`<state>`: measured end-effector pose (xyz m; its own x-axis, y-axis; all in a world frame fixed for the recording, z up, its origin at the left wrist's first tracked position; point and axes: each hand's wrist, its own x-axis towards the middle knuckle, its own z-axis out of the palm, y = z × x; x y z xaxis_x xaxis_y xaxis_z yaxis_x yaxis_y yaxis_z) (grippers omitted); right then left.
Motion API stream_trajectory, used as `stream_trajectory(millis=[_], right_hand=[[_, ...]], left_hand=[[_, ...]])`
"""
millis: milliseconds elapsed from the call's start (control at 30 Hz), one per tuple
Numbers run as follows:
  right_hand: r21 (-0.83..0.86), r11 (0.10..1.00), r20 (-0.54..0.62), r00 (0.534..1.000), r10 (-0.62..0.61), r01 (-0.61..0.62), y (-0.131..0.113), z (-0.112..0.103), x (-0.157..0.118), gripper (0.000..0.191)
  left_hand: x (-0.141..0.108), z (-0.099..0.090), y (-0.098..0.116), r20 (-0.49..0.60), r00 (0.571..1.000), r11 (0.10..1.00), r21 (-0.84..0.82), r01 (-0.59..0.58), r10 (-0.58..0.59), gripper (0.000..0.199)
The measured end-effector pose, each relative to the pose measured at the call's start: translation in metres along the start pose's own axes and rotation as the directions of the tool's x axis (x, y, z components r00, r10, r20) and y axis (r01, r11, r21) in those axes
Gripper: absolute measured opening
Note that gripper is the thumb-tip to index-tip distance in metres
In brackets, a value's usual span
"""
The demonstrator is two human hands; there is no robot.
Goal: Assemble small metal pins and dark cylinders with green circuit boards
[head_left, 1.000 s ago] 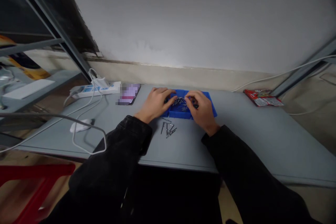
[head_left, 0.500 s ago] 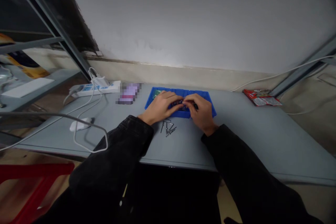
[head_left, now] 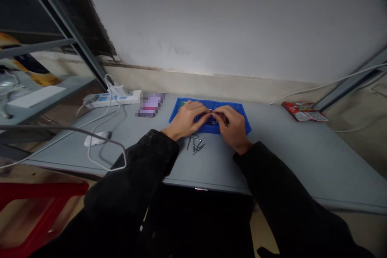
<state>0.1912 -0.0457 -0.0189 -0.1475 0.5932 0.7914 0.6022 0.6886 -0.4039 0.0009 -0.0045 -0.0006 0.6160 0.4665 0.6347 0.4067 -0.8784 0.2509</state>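
Has left hand [head_left: 191,119] and right hand [head_left: 232,127] narrow, finger near thumb, tips close together over the blue tray [head_left: 210,129]. Can't tell if holding anything. Can see small shiny bits [head_left: 214,122] just below, in the middle part. Nearer, by left hand, can see loose metal pins [head_left: 194,146] piled on the grey counter [head_left: 272,161].

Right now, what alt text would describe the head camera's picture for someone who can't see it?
A person's bare left hand and bare right hand are close together over a blue plastic compartment tray; thin, silvery metal pieces lie in front of it on a grey table.
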Motion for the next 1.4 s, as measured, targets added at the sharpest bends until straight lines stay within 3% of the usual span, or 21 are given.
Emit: stream_trajectory(millis=[133,300,467,700,1233,1400], right_hand=[[-0.091,0.995,0.070,0.997,-0.023,0.030,-0.002,-0.004,0.007,0.019],[-0.329,0.912,0.292,0.945,-0.147,0.244,0.001,-0.017,0.034,0.027],[-0.305,0.879,0.329,0.907,-0.263,0.366,0.009,-0.015,0.034,0.024],[-0.251,0.916,0.264,0.933,-0.245,0.312,0.019,-0.009,0.014,0.023],[-0.178,0.969,0.200,0.970,-0.136,0.173,0.020,-0.010,0.012,0.026],[-0.149,0.978,0.200,0.973,-0.117,0.149,0.020,-0.011,0.011,0.018]], left_hand=[[0.000,0.000,0.000,-0.013,1.000,1.000,0.009,-0.007,0.007,0.023],[-0.001,-0.001,-0.003,-0.065,0.998,1.000,0.025,0.002,-0.001,0.025],[-0.002,-0.001,-0.007,-0.071,0.997,0.999,0.051,0.014,-0.011,0.024],[-0.003,0.001,-0.004,-0.048,0.998,0.999,0.040,-0.037,0.039,0.022],[-0.004,0.002,-0.003,-0.047,0.999,0.999,0.032,-0.012,0.013,0.022],[-0.004,0.001,-0.003,-0.050,0.999,0.999,0.033,-0.006,0.008,0.023]])
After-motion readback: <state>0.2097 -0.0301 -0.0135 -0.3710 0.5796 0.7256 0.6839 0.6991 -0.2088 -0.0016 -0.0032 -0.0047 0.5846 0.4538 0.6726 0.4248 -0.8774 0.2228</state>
